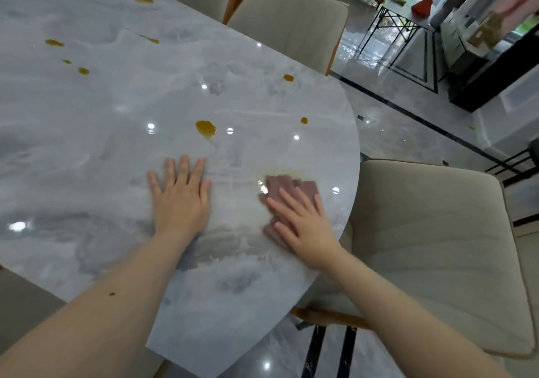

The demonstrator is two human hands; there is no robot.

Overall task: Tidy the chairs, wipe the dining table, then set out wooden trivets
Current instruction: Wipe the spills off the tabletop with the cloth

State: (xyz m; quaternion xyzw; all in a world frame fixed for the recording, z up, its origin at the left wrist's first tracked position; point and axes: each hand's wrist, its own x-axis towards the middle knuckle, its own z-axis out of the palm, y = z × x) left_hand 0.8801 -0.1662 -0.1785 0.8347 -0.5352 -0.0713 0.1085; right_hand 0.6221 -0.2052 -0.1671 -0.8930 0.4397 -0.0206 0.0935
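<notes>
The person's right hand lay flat, fingers spread, pressing a pink cloth on the grey table near its round edge. The left hand lay flat beside it, fingers straight. Farther off were yellow spills. A cream chair stood just beside the table, another chair farther back

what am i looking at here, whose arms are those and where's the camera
The one picture comes from a camera worn on a person's head, looking down at their own bare arms; there is no machine. The left hand lies flat on the grey marble dining table. The right hand presses a pinkish cloth flat, wiping near the rounded end. Amber spills, the biggest just beyond the hands, still dot the top. Beige chairs stand around it. No trivets are visible.
</notes>
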